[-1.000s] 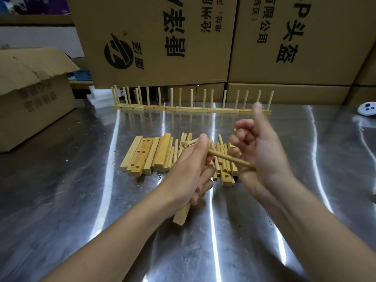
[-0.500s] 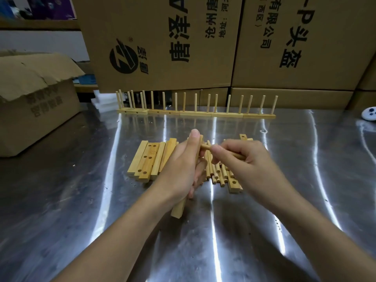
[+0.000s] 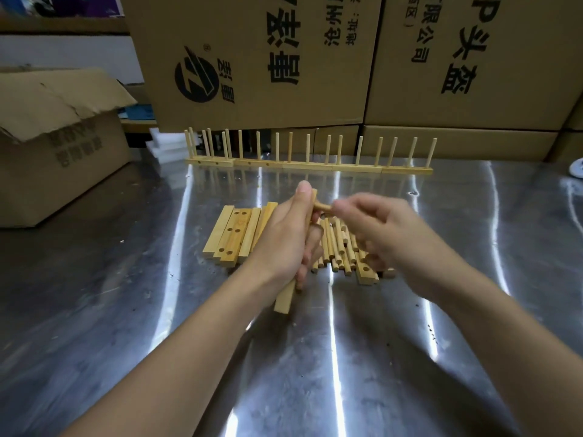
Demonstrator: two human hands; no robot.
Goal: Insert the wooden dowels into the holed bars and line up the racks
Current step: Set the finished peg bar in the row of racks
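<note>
A dowel (image 3: 323,209), pinched in the right grip (image 3: 385,234), meets the bar (image 3: 285,298) clasped in the left grip (image 3: 284,241).

Glossy scuffed metal table (image 3: 94,310), pale matt wood bars (image 3: 235,234) & dowels (image 3: 334,247), matt cardboard boxes (image 3: 252,58).

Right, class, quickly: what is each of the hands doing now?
Left hand: grips a bar.
Right hand: pinches a dowel.
</note>
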